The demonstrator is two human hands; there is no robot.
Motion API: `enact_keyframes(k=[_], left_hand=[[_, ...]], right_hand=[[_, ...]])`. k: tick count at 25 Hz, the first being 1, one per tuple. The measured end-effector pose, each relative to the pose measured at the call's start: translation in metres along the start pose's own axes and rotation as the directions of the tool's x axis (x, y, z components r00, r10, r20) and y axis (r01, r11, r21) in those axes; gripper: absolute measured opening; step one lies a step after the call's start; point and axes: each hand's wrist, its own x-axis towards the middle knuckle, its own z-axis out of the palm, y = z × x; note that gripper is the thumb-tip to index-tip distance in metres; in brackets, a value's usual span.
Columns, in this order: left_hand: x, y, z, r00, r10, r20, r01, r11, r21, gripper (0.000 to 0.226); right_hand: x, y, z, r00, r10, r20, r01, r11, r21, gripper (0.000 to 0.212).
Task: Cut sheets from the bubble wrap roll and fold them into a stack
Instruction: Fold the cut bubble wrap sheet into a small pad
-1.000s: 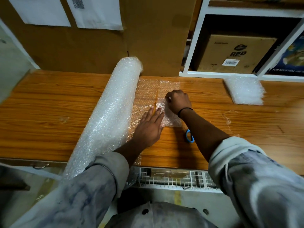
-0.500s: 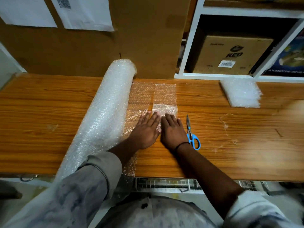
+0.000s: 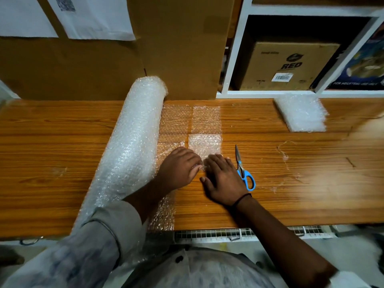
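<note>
- Our left hand sits just to the right of the bubble wrap roll. Its fingers are curled under, and the tips pinch the near edge of the folded sheet.
- Our right hand lies at three o'clock from the left, close beside it. Its fingers are straight and slightly spread, pressing flat on the near part of the same folded sheet. A dark band circles the wrist.
- The folded sheet is a whiter, thicker square on the wooden table, reaching from our fingertips toward twelve o'clock.
- The roll lies on the table on a slant, running from seven o'clock at the near edge to twelve o'clock, where it ends by the cardboard panel.
- A thin loose layer spreads flat from the roll toward three o'clock. It passes under our left hand and hangs over the table's near edge.
- Blue-handled scissors lie just beside our right hand at three o'clock, blades together and pointing to twelve o'clock.
- The stack of folded sheets rests at two o'clock, well apart from our hands, at the foot of the white shelf.
- A brown box printed "RED" stands in the shelf.
- Paper sheets hang at eleven o'clock.
</note>
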Motion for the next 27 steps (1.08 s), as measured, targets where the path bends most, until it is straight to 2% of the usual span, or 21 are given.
enact_keyframes(k=[6,9,12,14,16,19,23,27], left_hand=[[0.009,0.004,-0.019,0.993,-0.017,-0.115,0.012,0.999,-0.043,0.013],[0.013,0.000,-0.026,0.990,-0.045,-0.131,0.037,0.997,-0.061,0.020],[0.012,-0.009,-0.031,0.994,-0.096,-0.054,0.092,0.993,-0.067,0.042],[0.010,-0.015,-0.033,0.997,-0.069,-0.040,0.066,0.995,-0.070,0.046],[0.011,-0.021,-0.035,0.997,-0.055,-0.046,0.051,0.994,-0.100,0.045],[0.020,-0.022,-0.036,0.991,-0.131,-0.030,0.125,0.981,-0.151,0.054],[0.044,-0.029,-0.030,0.974,-0.219,-0.063,0.214,0.974,-0.076,0.061],[0.070,-0.039,-0.019,0.952,-0.302,-0.049,0.301,0.953,-0.011,0.069]], right_hand=[[0.011,-0.008,-0.014,0.990,-0.001,-0.144,-0.011,0.996,-0.086,0.042],[0.016,-0.015,-0.022,0.984,0.011,-0.180,-0.031,0.994,-0.106,0.035],[0.022,-0.020,-0.028,0.973,0.017,-0.228,-0.031,0.998,-0.058,0.040],[0.025,-0.021,-0.029,0.972,0.041,-0.233,-0.048,0.999,-0.025,0.045],[0.029,-0.021,-0.030,0.964,0.076,-0.255,-0.083,0.996,-0.016,0.039],[0.040,-0.022,-0.034,0.952,0.093,-0.292,-0.104,0.994,-0.025,0.036],[0.071,-0.007,-0.049,0.946,0.139,-0.294,-0.145,0.989,-0.001,0.036],[0.126,0.021,-0.067,0.955,0.200,-0.217,-0.212,0.977,-0.033,0.036]])
